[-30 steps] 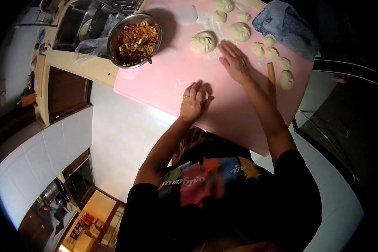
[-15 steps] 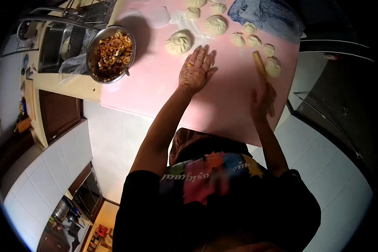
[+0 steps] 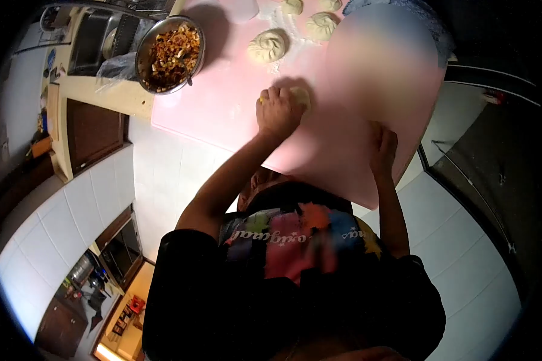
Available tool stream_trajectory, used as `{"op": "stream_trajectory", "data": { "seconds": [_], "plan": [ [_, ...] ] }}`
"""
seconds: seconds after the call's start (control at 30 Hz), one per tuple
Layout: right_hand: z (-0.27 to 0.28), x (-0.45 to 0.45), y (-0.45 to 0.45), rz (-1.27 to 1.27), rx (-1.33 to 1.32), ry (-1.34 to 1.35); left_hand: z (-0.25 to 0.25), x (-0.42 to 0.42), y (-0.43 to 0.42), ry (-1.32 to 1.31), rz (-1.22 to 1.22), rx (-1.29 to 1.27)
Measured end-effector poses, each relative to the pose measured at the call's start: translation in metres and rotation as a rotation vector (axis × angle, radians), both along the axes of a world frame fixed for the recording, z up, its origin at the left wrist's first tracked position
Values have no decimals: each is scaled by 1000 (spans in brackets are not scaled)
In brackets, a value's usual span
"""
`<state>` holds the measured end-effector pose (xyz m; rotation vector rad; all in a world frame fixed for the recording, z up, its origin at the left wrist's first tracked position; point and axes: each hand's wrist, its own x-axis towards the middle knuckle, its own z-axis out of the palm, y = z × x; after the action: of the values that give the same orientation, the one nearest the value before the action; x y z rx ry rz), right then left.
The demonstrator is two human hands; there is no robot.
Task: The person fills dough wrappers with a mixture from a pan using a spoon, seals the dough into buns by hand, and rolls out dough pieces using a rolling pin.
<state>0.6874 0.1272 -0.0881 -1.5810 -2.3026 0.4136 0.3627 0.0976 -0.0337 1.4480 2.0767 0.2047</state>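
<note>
Two hands [image 3: 279, 113] [image 3: 384, 148] — left on dough [image 3: 303, 98], right near edge, mat [image 3: 337, 141] between

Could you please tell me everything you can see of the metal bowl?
The round bowl looks like shiny metal. It stands upright, holding chopped orange-brown and pale filling; a utensil handle shows at its rim. It sits at the left edge of the pink mat, near a clear plastic bag. Neither the left hand nor the right hand touches it.
</note>
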Motion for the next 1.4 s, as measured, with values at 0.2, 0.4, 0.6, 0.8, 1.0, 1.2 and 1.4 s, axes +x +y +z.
{"op": "stream_trajectory", "data": {
  "seconds": [0.2,0.4,0.6,0.8,1.0,1.2,1.4],
  "plan": [
    [40,-58,12,262,-142,-53,6,-9,-43,196,-37,337],
    [43,-143,7,633,-92,-41,-23,-35,-87,352,-303,98],
    [31,-223,75,367,270,-137,-26,-52,-13,498,107,288],
    [20,-169,0,507,119,-246,-10,-18,-95,282,-97,-52],
    [37,-215,46,431,233,-415,-31,-43,-50,531,-32,90],
    [22,-218,47,374,240,-331,-22,-53,-41,480,-145,153],
    [33,-196,-9,356,31,-75,-42,-26,-113,314,-130,409]
  ]
}}
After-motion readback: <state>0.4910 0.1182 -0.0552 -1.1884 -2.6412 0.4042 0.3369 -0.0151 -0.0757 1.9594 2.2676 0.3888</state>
